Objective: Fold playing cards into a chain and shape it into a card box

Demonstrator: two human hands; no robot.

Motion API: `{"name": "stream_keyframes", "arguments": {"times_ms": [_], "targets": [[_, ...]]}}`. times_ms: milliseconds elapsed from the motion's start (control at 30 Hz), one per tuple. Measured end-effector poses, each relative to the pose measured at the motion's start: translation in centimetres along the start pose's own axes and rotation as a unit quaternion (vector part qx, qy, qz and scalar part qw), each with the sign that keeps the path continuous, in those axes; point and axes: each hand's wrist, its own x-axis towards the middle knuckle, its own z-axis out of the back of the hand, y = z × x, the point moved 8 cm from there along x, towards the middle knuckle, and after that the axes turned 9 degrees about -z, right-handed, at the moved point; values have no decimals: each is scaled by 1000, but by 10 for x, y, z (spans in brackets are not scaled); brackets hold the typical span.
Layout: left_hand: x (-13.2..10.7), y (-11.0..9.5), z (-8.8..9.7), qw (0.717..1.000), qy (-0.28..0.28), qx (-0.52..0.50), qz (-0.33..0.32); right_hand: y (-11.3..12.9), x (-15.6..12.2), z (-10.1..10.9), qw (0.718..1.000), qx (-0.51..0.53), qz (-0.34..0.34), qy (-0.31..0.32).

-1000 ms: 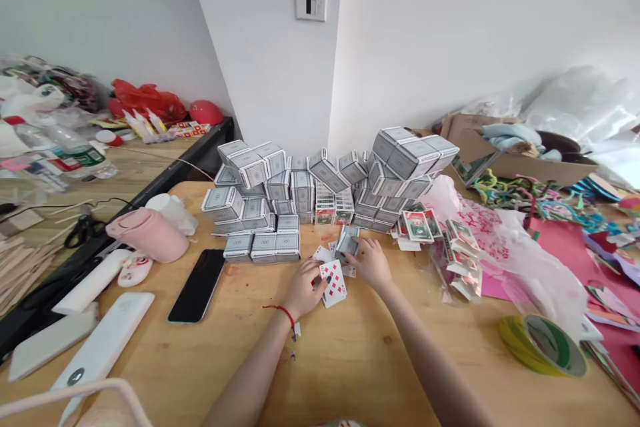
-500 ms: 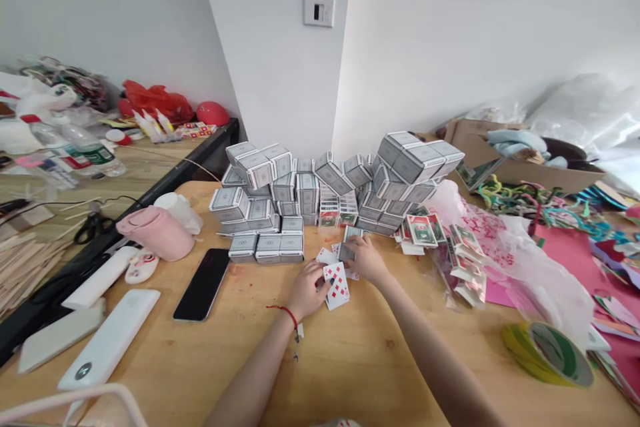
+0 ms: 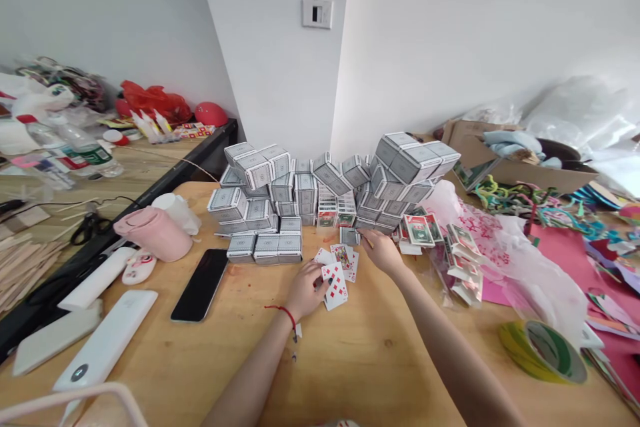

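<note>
Left hand curls over loose playing cards, hold unclear; open right hand lies beside a grey card box, boxed stacks beyond.

The playing card is white with red diamonds; the card boxes seem grey-patterned.

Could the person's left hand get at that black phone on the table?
Probably yes: the left hand is to the right of the black phone, and only bare wooden tabletop lies between them.
</note>
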Motion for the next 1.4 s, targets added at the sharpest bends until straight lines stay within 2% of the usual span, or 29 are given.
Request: {"name": "stream_keyframes", "arguments": {"times_ms": [100, 200, 300, 433, 533, 667, 900, 1033, 1167, 1300, 1400], "targets": [[0, 0, 0, 1000, -1, -2, 2, 2, 4, -5, 999, 13, 35, -2], [0, 0, 1, 1000, -4, 0, 4, 9, 3, -26, 998, -13, 62, 31], [0, 0, 2, 1000, -7, 3, 2, 9, 2, -44, 996, -62, 48, 44], [0, -2, 3, 1000, -9, -1, 4, 4, 7, -54, 990, -113, 30, 76], [1, 0, 2, 1000, -7, -9, 15, 1, 13, -52, 987, -123, 40, 99], [0, 1, 1, 1000, -1, -20, 24, -6, 17, -44, 986, -128, 43, 99], [0, 1, 0, 999, -7, -37, 27, -2, 12, -50, 979, -168, 56, 104], [0, 2, 1, 998, -10, -45, 32, -5, 8, -42, 979, -181, 47, 83], [-3, 7, -1, 997, -21, -58, 39, -21, -6, -33, 975, -213, 34, 44], [-8, 18, -1, 992, -55, -83, 79, -40, -22, -39, 966, -254, 6, 44], [-8, 20, 0, 991, -72, -72, 82, -41, -25, -41, 970, -242, -9, 28]]}}
